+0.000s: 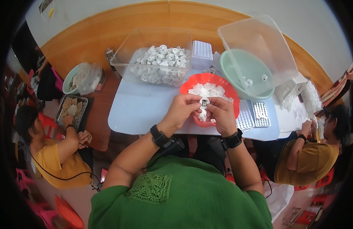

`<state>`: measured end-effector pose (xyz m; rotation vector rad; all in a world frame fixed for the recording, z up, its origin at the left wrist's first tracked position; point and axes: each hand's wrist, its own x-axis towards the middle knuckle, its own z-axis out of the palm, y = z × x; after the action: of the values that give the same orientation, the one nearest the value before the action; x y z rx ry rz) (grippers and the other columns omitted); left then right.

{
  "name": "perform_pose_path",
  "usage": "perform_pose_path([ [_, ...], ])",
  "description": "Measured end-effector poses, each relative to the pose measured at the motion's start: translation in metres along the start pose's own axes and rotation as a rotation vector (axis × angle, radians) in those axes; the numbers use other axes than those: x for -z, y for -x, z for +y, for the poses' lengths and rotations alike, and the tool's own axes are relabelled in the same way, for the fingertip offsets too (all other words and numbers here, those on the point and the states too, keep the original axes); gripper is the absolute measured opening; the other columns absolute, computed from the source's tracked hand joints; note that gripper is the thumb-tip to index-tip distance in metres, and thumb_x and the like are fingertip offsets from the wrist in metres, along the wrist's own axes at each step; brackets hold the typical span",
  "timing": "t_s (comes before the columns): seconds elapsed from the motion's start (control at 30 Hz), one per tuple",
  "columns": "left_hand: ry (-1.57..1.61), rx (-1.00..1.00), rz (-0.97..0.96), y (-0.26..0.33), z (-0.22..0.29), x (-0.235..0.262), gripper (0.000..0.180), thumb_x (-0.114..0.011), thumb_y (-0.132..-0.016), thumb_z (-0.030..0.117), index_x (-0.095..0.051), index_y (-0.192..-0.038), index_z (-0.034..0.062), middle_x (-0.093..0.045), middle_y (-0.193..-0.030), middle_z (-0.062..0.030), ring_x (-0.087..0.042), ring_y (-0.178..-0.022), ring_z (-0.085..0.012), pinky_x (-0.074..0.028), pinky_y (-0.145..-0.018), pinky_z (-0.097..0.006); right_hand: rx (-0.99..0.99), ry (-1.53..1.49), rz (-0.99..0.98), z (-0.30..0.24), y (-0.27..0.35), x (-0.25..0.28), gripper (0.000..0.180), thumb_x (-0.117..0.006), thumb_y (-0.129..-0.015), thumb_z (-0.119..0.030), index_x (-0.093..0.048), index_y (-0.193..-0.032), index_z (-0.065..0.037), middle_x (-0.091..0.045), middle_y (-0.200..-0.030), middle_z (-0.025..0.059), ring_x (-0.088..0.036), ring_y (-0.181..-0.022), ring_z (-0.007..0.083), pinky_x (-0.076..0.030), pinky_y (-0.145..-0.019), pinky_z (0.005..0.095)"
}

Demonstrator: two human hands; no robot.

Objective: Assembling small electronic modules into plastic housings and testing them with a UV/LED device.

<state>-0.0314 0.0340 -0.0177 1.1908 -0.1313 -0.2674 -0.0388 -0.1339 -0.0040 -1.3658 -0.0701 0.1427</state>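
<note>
Between my two hands, over the near side of a red scalloped bowl [231, 87], is a small white plastic part [204, 102] with a dark and metallic centre. My left hand [180, 110] pinches it from the left with thumb and forefinger. From the other side my right hand [223, 114] grips it, fingers bent and closed. Just below the fingertips shows another white bit [202, 114]; whether it is joined to the part I cannot tell. Whitish translucent pieces [207, 90] fill the bowl.
Behind stands a clear bin [123, 65] of white parts. A green basin [231, 63] sits at the back right under a tilted clear tub [260, 49]. White trays [261, 114] lie right of the bowl. One person [56, 152] works at left, another [310, 152] at right.
</note>
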Motion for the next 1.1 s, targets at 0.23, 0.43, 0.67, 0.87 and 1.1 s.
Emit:
perform_pose_path([
  [0.23,-0.068,-0.016,0.031,-0.004,0.001,0.0,0.021,-0.058,-0.086,-0.001,-0.062,-0.106,-0.005,-0.066,-0.087,-0.009,-0.061,-0.07,-0.0106,-0.052,-0.065,-0.023,-0.063,-0.082,-0.047,0.004,-0.011,0.002,0.019,-0.052,-0.085,0.004,-0.06,-0.102,0.008,-0.059,-0.072,0.0054,-0.054,-0.055,0.0087,-0.048,-0.047,0.0223],
  [0.43,-0.115,-0.012,0.004,-0.01,0.002,-0.003,0.027,-0.055,-0.087,-0.001,-0.059,-0.113,-0.0032,-0.064,-0.094,-0.0084,-0.06,-0.074,-0.0095,-0.051,-0.068,-0.022,-0.029,-0.099,-0.027,0.005,-0.015,0.006,0.019,-0.052,-0.086,0.004,-0.06,-0.103,0.007,-0.06,-0.076,0.006,-0.055,-0.058,0.0085,-0.049,-0.048,0.0222],
  [0.67,-0.092,0.097,-0.151,-0.022,0.01,-0.008,0.035,-0.049,-0.094,0.006,-0.05,-0.127,-0.002,-0.06,-0.108,-0.006,-0.057,-0.081,-0.0086,-0.05,-0.074,-0.023,0.02,-0.157,-0.011,-0.003,-0.016,0.013,0.018,-0.054,-0.086,0.003,-0.058,-0.103,0.006,-0.061,-0.079,0.0071,-0.055,-0.057,0.0085,-0.048,-0.048,0.0214],
  [0.87,0.006,0.123,-0.234,-0.031,0.004,0.0,0.036,-0.051,-0.094,0.01,-0.048,-0.128,-0.0019,-0.059,-0.108,-0.0059,-0.056,-0.082,-0.0095,-0.05,-0.074,-0.023,0.02,-0.27,0.025,-0.001,-0.019,0.014,0.018,-0.056,-0.084,0.005,-0.051,-0.101,0.003,-0.06,-0.08,0.0074,-0.056,-0.055,0.0095,-0.048,-0.048,0.0215],
  [1.1,-0.092,0.018,-0.244,-0.035,0.002,0.006,0.035,-0.056,-0.093,0.015,-0.051,-0.122,-0.0034,-0.058,-0.103,-0.0053,-0.056,-0.082,-0.0104,-0.05,-0.073,-0.024,0.019,-0.14,0.035,-0.007,-0.021,0.009,0.016,-0.057,-0.083,0.006,-0.049,-0.096,0.002,-0.059,-0.078,0.0074,-0.058,-0.057,0.0098,-0.048,-0.047,0.022],
])
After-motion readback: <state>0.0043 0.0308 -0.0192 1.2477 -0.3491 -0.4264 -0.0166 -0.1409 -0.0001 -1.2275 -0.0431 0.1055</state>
